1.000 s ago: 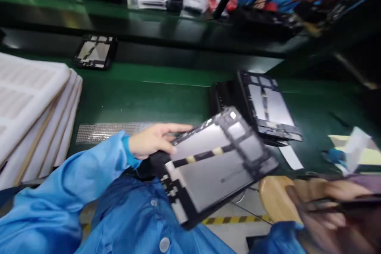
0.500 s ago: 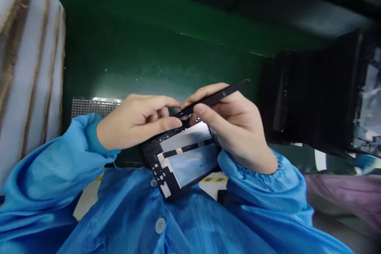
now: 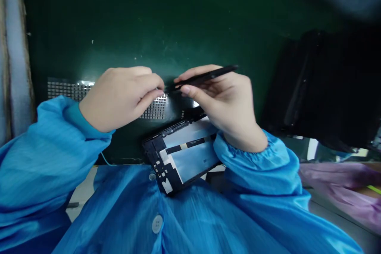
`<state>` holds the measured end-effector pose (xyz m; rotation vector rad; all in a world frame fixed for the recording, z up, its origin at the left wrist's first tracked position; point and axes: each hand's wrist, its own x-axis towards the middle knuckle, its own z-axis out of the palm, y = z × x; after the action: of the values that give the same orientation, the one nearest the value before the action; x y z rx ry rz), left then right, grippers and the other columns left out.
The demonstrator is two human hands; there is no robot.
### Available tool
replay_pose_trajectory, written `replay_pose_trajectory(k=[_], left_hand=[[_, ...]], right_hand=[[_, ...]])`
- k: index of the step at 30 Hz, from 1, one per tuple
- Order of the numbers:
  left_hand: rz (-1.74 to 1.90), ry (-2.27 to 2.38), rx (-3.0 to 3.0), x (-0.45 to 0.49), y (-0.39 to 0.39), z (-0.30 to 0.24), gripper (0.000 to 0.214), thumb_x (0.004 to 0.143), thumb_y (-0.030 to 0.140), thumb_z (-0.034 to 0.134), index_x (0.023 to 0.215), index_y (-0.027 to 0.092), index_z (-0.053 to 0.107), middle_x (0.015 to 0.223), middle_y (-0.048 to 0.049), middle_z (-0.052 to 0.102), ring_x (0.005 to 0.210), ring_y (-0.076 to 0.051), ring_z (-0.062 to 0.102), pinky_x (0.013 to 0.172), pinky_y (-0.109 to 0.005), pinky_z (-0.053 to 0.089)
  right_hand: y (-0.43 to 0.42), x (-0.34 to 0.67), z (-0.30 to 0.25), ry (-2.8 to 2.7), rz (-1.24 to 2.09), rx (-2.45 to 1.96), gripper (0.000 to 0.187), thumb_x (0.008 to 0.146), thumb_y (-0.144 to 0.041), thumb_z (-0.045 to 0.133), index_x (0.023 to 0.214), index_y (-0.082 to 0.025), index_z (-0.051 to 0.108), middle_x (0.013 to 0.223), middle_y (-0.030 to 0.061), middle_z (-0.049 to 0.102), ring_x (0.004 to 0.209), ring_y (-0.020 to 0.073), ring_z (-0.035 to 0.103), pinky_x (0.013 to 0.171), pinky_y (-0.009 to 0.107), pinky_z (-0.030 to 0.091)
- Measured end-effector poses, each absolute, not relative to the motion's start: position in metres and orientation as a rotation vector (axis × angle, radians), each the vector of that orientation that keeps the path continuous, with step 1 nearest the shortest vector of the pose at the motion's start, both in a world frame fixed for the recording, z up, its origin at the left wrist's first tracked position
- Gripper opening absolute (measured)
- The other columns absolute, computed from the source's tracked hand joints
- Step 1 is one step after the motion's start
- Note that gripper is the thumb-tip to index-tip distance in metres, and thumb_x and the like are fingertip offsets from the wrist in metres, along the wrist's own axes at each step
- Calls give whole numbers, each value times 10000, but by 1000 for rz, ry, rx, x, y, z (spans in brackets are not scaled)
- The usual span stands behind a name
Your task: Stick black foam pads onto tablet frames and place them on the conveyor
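My left hand (image 3: 125, 95) is closed, thumb and forefinger pinched at the right edge of a sheet of small silvery squares (image 3: 154, 110). The hand covers the middle of this sheet. In my right hand (image 3: 230, 103) are slim black tweezers (image 3: 212, 74), held like a pen. Their tip points left, close to my left fingertips; whether they touch is too blurred to tell. Below the hands, a tablet-like device with its inside exposed (image 3: 190, 162) rests tilted at the table edge against my blue smock. My right wrist and sleeve hide its right end.
The green table top (image 3: 125, 16) carries a few tiny white specks. A dark black object (image 3: 315, 87) stands at the right. At the left edge is pale, brown-striped material (image 3: 13, 55). Pinkish-purple cloth (image 3: 336, 190) shows at lower right.
Both hands have come up off the device's upper edge. My left hand has moved left to the sheet's edge; my right hand still holds the tweezers. The camera view has shifted.
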<state>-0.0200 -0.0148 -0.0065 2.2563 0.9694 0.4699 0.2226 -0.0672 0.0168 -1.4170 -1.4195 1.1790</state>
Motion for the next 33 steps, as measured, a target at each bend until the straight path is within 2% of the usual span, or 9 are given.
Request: replay_pose_trajectory(k=[5, 13, 18, 22, 24, 28, 33], left_hand=[[331, 888, 2238, -23, -10, -24, 447, 1059, 490, 479, 1067, 210, 827, 932, -21, 563, 905, -212, 701, 1026, -489, 524], [271, 928, 2266, -18, -9, -18, 301, 1048, 389, 574, 1045, 241, 836, 958, -49, 640, 871, -211, 627, 1050, -454, 552], [315, 924, 2224, -20, -10, -23, 387, 1062, 465, 529, 1052, 236, 840, 960, -33, 625, 966, -236, 697, 1069, -462, 561], [274, 918, 2305, -22, -9, -25, 473, 1082, 496, 451, 1092, 214, 831, 986, -25, 618, 978, -229, 708, 1072, -491, 555], [253, 910, 2368, -21, -9, -24, 484, 1096, 488, 427, 1109, 213, 825, 981, -20, 618, 937, -199, 686, 1046, -461, 556], [217, 924, 2458, -18, -9, -20, 339, 1086, 418, 551, 1127, 229, 830, 975, -35, 681, 842, -170, 608, 933, -348, 540], [223, 946, 2476, -18, -10, -20, 352, 1089, 406, 558, 1174, 227, 848, 958, -37, 678, 849, -172, 616, 926, -355, 541]], right_hand=[[-60, 228, 1, -1447, 1258, -1451, 240, 969, -477, 895, 1093, -283, 829, 1121, 20, 868, 1105, 222, 836, 1060, 386, 711], [-61, 228, 2, -1422, 1234, -1460, 299, 941, -548, 906, 1051, -294, 793, 1095, 20, 852, 1094, 242, 835, 1067, 437, 720], [-62, 228, 1, -1414, 1200, -1466, 247, 966, -510, 889, 1053, -299, 794, 1119, 24, 837, 1121, 249, 832, 1086, 438, 706], [-64, 227, 2, -1444, 1204, -1480, 281, 959, -524, 894, 1070, -288, 790, 1112, 24, 846, 1132, 259, 827, 1110, 466, 693], [-65, 226, 1, -1458, 1216, -1499, 288, 961, -535, 888, 1073, -289, 788, 1113, 19, 848, 1139, 257, 823, 1115, 467, 692], [-61, 226, 0, -1533, 1194, -1488, 192, 994, -488, 863, 1069, -325, 794, 1120, 8, 856, 1109, 230, 823, 1075, 414, 704], [-58, 230, 8, -1542, 1207, -1465, 105, 1001, -376, 872, 1038, -303, 806, 1077, 12, 864, 1025, 215, 832, 967, 376, 714]])
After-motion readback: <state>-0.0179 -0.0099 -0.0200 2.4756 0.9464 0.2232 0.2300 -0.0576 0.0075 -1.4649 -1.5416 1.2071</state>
